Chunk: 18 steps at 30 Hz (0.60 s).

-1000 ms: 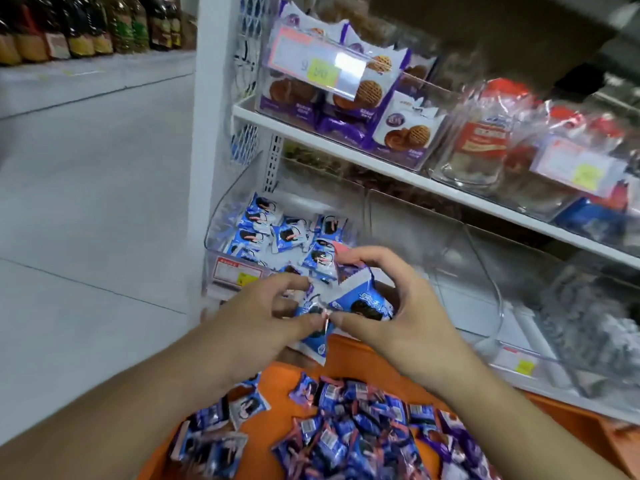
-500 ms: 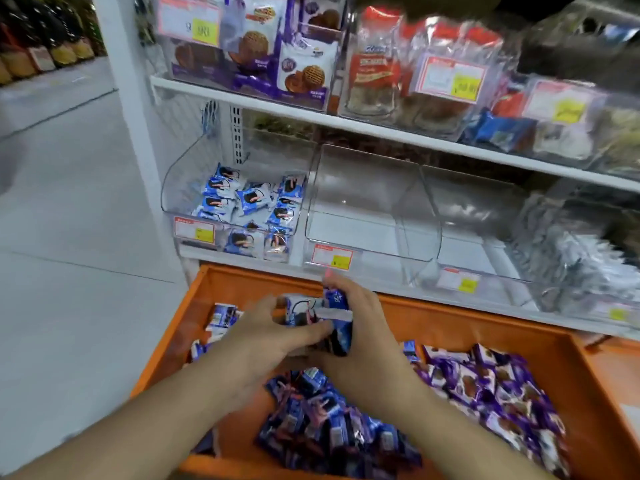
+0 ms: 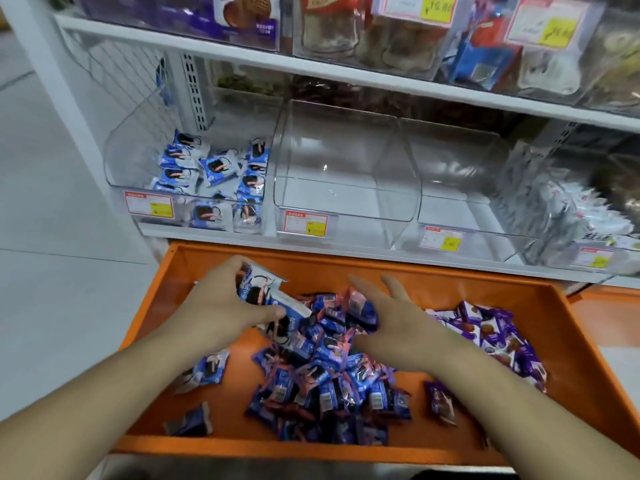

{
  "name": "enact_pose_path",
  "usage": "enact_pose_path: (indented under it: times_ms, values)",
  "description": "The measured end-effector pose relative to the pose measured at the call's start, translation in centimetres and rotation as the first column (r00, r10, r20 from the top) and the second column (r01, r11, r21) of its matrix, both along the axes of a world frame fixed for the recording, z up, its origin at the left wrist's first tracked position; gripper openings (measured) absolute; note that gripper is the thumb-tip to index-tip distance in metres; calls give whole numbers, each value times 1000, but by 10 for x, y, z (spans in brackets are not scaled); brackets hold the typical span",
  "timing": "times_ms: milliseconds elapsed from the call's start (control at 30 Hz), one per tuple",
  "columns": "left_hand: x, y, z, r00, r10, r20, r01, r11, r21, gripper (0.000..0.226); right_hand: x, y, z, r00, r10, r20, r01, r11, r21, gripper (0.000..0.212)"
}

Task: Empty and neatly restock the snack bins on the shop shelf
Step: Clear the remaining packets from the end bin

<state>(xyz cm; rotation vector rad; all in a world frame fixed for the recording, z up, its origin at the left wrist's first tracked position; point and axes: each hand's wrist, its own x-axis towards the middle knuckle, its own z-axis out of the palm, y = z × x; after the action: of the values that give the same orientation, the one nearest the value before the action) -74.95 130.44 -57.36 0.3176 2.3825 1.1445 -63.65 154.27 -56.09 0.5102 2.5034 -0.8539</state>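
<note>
A: Where are the hands?
B: Over the orange tray (image 3: 571, 327). The left hand (image 3: 221, 306) grips blue packets (image 3: 263, 292); the right hand (image 3: 391, 323) hovers, fingers spread, over the pile (image 3: 322, 375).
A: The bin?
B: Behind the tray, the leftmost bin (image 3: 131, 157) is partly filled.

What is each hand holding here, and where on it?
Left hand grips a stack of blue snack packets around its sides. Right hand is open, holding nothing.
</note>
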Motion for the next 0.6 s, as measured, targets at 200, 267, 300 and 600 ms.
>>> enact_pose_path:
  times_ms: [200, 267, 300, 600]
  values:
    - [-36, -39, -39, 985, -90, -148, 42, 953, -299, 52, -14, -14, -6, 995, 88, 43, -94, 983, 155, 83]
    - [-41, -50, -53, 980, -173, -102, 92, 837, -540, 71, -16, -19, -8, 991, 123, 42, -129, 978, 165, 79]
    - [-43, -54, -58, 976, -205, -70, 111, 751, -651, 86, -16, -20, -9, 989, 140, 42, -146, 974, 172, 78]
    - [-53, -46, -14, 896, -369, -245, 205, 836, -509, 87, -23, -20, -11, 964, 221, -149, -191, 963, 192, 71]
